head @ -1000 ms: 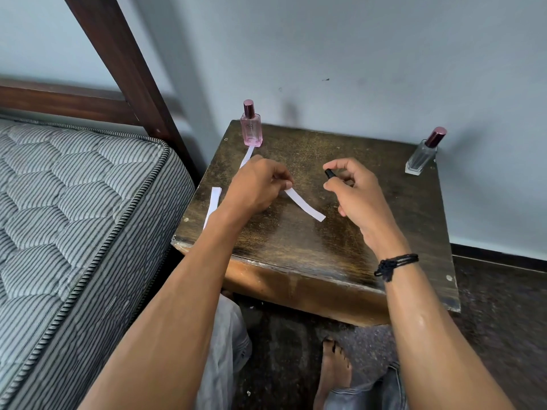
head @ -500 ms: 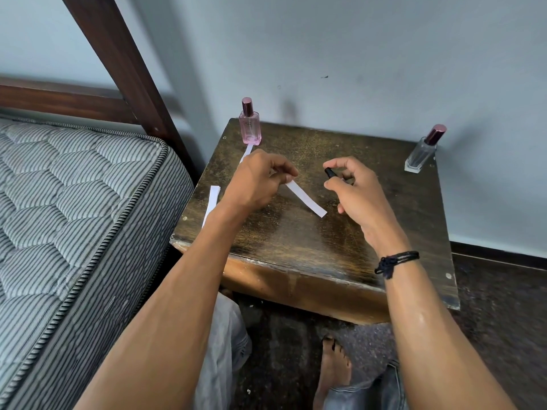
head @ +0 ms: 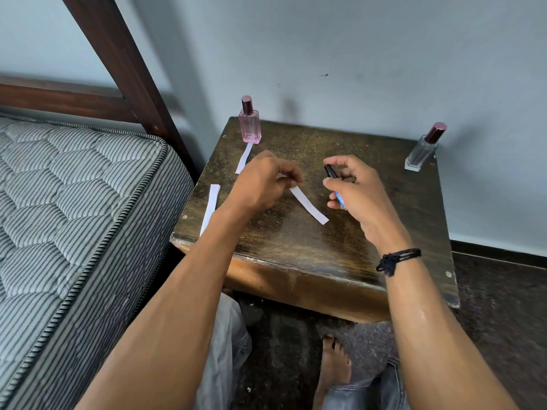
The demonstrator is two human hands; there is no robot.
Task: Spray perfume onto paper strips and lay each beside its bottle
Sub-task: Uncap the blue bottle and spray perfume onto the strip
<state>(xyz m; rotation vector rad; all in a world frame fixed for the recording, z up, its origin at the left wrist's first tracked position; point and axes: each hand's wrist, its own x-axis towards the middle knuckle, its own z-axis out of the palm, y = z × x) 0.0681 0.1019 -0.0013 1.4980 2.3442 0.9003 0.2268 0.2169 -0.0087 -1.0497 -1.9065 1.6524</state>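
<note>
My left hand (head: 263,184) pinches a paper strip (head: 309,205) above the wooden table (head: 296,247); my right hand (head: 355,190) grips a small blue spray bottle (head: 336,184) beside it.

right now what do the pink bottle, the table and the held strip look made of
Pink bottle: probably clear glass, see-through with glossy highlights; shiny metallic-looking cap. Table: dark varnished wood, worn and chipped along the front edge. Strip in the left hand: thin matte white paper.

Soft daylight, sharp focus, wide-angle edge bowing
</note>
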